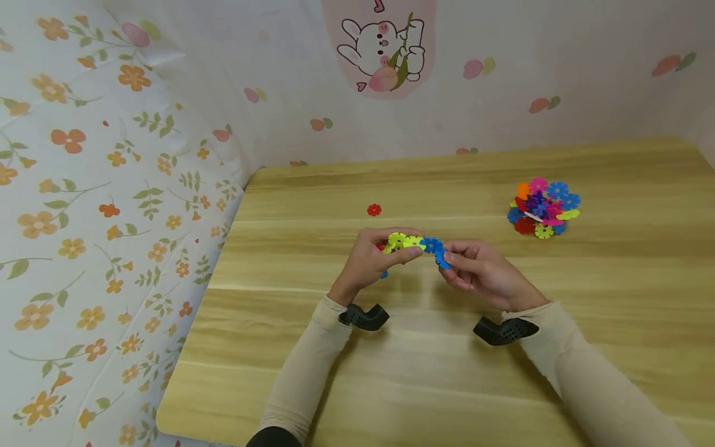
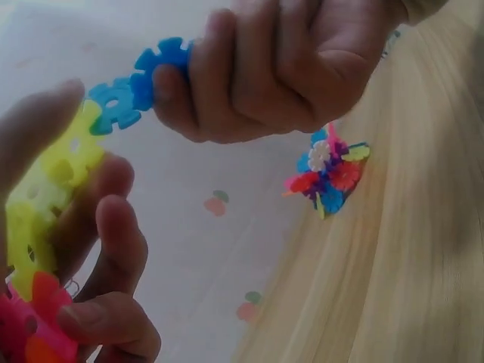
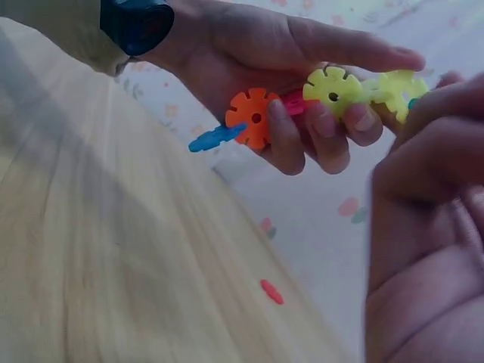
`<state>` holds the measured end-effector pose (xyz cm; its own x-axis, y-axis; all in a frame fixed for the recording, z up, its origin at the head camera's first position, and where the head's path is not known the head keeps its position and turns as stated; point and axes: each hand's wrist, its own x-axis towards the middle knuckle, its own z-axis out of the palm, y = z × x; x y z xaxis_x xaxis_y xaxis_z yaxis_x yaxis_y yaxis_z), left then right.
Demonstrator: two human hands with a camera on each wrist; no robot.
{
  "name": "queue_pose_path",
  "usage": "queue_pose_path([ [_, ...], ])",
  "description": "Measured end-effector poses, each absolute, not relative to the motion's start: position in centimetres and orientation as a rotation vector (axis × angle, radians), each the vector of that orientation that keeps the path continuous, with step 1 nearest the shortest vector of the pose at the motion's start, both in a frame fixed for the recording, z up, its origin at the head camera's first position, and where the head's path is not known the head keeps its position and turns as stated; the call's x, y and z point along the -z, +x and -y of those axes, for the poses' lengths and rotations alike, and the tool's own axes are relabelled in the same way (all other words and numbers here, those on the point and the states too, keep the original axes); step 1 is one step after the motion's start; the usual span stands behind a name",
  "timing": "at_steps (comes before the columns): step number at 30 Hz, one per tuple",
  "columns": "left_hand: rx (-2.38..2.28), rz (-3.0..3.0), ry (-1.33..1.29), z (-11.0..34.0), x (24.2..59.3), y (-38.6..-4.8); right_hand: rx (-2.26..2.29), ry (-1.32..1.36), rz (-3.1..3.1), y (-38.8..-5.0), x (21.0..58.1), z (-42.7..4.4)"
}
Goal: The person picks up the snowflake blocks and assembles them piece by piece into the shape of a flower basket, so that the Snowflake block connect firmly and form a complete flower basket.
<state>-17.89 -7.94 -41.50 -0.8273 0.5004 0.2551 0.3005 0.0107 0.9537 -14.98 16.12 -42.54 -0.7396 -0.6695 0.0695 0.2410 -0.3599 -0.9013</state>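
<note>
A chain of notched plastic snowflake discs (image 1: 412, 242) spans both hands above the table. My left hand (image 1: 368, 257) grips its yellow part, fingers curled round it. In the right wrist view, an orange disc (image 3: 253, 119), a pink one and a blue disc (image 3: 217, 138) trail from that hand's side of the chain. With thumb and fingers my right hand (image 1: 483, 273) pinches the blue disc (image 1: 442, 258) at the other end. Another blue disc (image 2: 116, 104) joins it to the yellow discs (image 2: 72, 151) in the left wrist view.
A heap of mixed-colour snowflake discs (image 1: 542, 208) lies on the wooden table (image 1: 313, 205) at the back right. One red disc (image 1: 373, 210) lies alone beyond my left hand. Patterned cloth (image 1: 279, 81) hangs behind the table and along its left side.
</note>
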Motion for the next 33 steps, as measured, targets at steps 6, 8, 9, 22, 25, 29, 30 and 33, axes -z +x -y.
queue_pose_path([
  [6,-1.919,-2.126,0.871,7.8,41.5,-17.8,2.188,-0.659,-1.190,-15.0,43.3,-15.9],
  [8,-1.915,-2.133,0.885,7.8,41.4,-17.9,2.189,-0.659,-1.138,-15.2,43.4,-16.0],
  [9,-1.909,-2.135,0.896,7.7,41.3,-17.9,2.189,-0.666,-1.098,-15.2,43.4,-16.0],
  [22,-1.959,-2.065,0.918,6.8,41.2,-17.7,2.190,-0.734,-1.028,-15.3,43.2,-16.1],
  [25,-1.950,-2.065,0.922,7.0,41.1,-17.5,2.174,-0.780,-1.068,-15.4,42.8,-16.1],
  [29,-1.949,-2.070,0.961,7.8,40.6,-17.6,2.145,-0.732,-1.176,-15.8,42.3,-15.8],
  [30,-1.954,-2.074,0.961,8.1,40.5,-17.7,2.125,-0.727,-1.214,-16.2,42.3,-15.7],
  [33,-2.022,-2.071,0.918,8.9,40.1,-18.1,2.033,-0.652,-1.355,-17.9,42.2,-15.3],
])
